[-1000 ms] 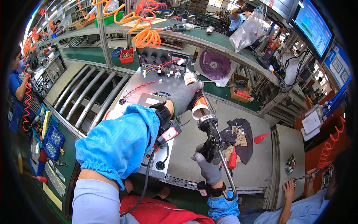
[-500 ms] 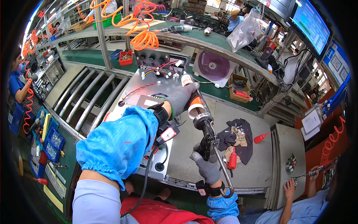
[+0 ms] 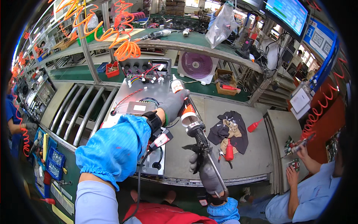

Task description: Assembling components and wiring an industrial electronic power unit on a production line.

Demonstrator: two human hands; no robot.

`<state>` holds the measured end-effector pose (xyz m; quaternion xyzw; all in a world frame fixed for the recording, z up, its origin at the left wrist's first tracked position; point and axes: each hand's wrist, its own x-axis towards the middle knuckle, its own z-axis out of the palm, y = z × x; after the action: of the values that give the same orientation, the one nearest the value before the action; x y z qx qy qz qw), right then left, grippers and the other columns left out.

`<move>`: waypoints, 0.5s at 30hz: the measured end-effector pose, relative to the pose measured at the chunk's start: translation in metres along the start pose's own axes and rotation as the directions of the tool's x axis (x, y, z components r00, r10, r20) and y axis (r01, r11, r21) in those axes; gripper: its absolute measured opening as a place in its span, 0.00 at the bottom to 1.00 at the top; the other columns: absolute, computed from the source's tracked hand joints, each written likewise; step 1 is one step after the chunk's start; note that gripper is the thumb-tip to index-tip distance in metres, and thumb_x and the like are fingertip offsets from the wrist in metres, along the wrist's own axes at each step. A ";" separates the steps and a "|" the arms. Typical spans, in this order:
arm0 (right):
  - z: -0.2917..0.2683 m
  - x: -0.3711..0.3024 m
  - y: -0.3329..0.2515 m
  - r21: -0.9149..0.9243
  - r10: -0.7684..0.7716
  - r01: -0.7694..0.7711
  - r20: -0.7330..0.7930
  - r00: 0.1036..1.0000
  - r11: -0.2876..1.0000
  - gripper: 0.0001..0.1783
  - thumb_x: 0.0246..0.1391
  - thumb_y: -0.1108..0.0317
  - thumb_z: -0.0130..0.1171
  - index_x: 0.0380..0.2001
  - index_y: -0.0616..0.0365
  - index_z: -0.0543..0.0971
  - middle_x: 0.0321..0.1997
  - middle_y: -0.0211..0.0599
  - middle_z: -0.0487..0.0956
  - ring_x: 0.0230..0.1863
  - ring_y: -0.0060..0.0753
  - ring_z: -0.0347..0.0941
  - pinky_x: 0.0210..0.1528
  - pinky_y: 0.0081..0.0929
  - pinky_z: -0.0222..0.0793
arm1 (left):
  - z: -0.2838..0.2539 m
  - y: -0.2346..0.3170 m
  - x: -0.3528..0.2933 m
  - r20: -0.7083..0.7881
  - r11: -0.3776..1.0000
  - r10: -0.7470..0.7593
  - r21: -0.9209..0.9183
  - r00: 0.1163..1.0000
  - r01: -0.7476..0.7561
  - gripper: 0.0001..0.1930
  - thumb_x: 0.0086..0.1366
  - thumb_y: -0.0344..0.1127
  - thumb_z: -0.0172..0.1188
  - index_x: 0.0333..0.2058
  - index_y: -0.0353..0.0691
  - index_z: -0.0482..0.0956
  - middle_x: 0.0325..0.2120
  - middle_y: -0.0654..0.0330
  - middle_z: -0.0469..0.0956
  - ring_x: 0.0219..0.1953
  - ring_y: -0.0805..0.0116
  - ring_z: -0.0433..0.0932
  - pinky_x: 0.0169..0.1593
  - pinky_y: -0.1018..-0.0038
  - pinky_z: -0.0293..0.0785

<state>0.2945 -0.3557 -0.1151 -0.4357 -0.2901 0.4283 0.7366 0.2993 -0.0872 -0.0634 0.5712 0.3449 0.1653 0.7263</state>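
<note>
While a caulking gun (image 3: pixel 201 139) overhangs the grey tabletop (image 3: pixel 254 164), a screen (image 3: pixel 289 13) glows.

Worn on the person's head, one wide fisheye camera looks forward and down at the tabletop (image 3: pixel 248 162) from its near edge, with the fingers (image 3: pixel 182 95) close below near mid-view and a raised shelf (image 3: pixel 199 40) curving beyond the far edge.

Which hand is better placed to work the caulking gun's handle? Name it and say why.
Probably the right hand: it is at the black handle of the caulking gun. The left hand is farther forward, wrapped around the orange-and-white cartridge near its nozzle end, away from the handle.
</note>
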 end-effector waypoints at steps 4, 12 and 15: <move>-0.005 -0.027 -0.015 -0.104 -0.160 0.147 -0.133 0.978 0.984 0.34 0.53 0.62 0.58 0.61 0.63 0.64 0.39 0.35 0.75 0.31 0.17 0.67 0.28 0.14 0.65 | 0.029 0.011 -0.025 0.222 0.970 -0.035 -0.227 0.974 0.087 0.18 0.65 0.45 0.59 0.43 0.36 0.70 0.34 0.56 0.76 0.36 0.63 0.80 0.43 0.64 0.79; -0.080 -0.072 -0.016 0.134 -0.186 0.343 -0.633 0.751 0.930 0.12 0.59 0.58 0.50 0.30 0.56 0.72 0.18 0.24 0.65 0.13 0.15 0.55 0.13 0.15 0.48 | 0.030 0.075 -0.057 0.656 0.983 0.122 0.025 0.745 -0.184 0.19 0.66 0.42 0.56 0.48 0.32 0.70 0.36 0.56 0.76 0.35 0.67 0.80 0.39 0.69 0.81; -0.140 -0.087 -0.010 0.339 -0.004 0.314 -0.673 0.739 0.887 0.15 0.62 0.54 0.51 0.24 0.49 0.69 0.14 0.22 0.62 0.09 0.16 0.49 0.10 0.18 0.41 | 0.019 0.102 -0.105 0.464 0.797 0.535 0.003 0.706 -0.605 0.23 0.69 0.43 0.52 0.55 0.31 0.68 0.37 0.54 0.78 0.37 0.67 0.80 0.40 0.73 0.78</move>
<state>0.3694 -0.4899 -0.1743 -0.3563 0.0518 0.2349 0.9029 0.2538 -0.1379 0.0678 0.7260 -0.0107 0.2211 0.6511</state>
